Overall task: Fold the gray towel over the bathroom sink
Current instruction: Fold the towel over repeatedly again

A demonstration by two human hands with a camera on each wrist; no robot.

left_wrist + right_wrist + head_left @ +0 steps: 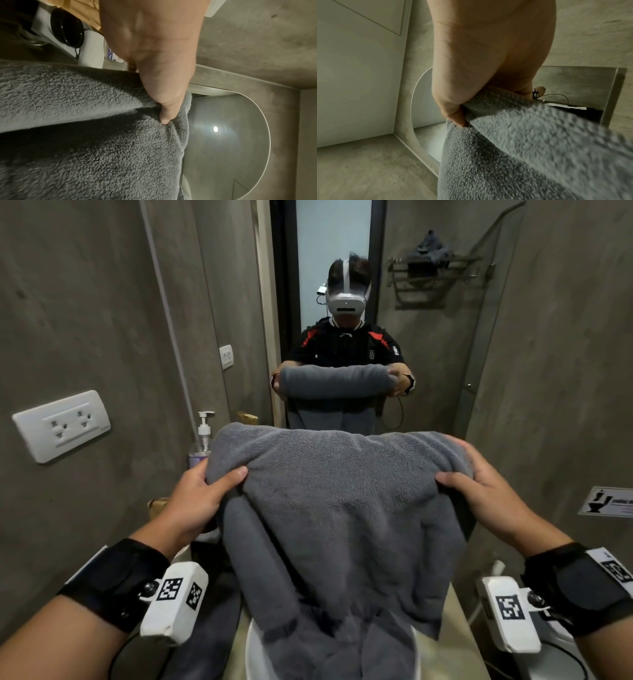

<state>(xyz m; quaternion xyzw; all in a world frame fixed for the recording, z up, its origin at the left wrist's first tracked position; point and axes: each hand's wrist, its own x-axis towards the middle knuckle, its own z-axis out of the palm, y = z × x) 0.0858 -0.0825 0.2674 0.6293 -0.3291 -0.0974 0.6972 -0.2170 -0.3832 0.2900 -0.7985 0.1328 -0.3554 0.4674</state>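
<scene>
Nearest, the gray towel (342, 525) has its lower part bunched in the white sink (251, 652) set in the table (455, 642). Higher up, the left hand (198, 501) pinches the towel's upper left edge, thumb on top, and the right hand (486, 491) grips the upper right edge likewise, holding it spread over the sink. One fold seems made, since the cloth hangs doubled; further folds and squaring look left to do. Beyond, a soap bottle (202, 440) stands left, then the mirror (342, 302).
</scene>
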